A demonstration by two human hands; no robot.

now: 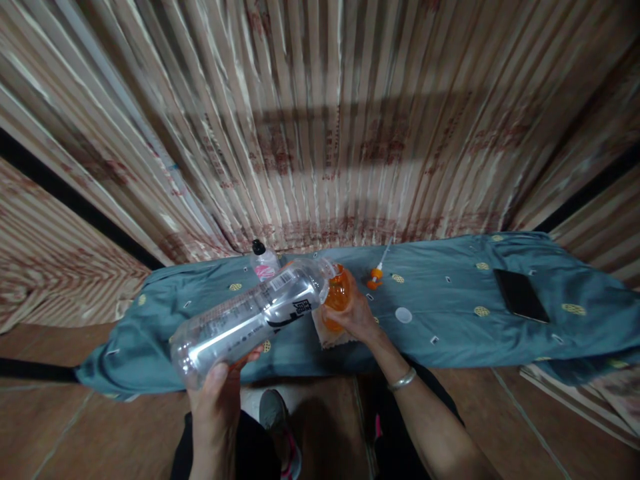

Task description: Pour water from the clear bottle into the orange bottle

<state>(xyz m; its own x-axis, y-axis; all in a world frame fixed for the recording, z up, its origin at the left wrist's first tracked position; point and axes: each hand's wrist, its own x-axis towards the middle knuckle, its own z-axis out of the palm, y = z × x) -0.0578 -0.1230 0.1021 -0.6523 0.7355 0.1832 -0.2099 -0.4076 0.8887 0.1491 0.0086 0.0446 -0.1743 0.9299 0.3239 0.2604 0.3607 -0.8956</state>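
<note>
Your left hand [220,383]: grip wrapped around a large clear plastic bottle [245,323], tilted, its neck end at the orange bottle's top. Your right hand [359,315]: grip closed around a translucent orange bottle [337,293], in front of you at the middle of the teal-covered tabletop [450,340]. Right of it: orange pump head [376,274] with tube; white disc [403,315]; black flat device [521,295], farther off. Behind the clear bottle: black-capped bottle [265,263].

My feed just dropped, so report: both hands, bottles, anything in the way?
Left hand holding large clear bottle, tilted, mouth at orange bottle. Right hand gripping orange bottle. Pump top lying apart on cloth. No obstruction seen.
</note>
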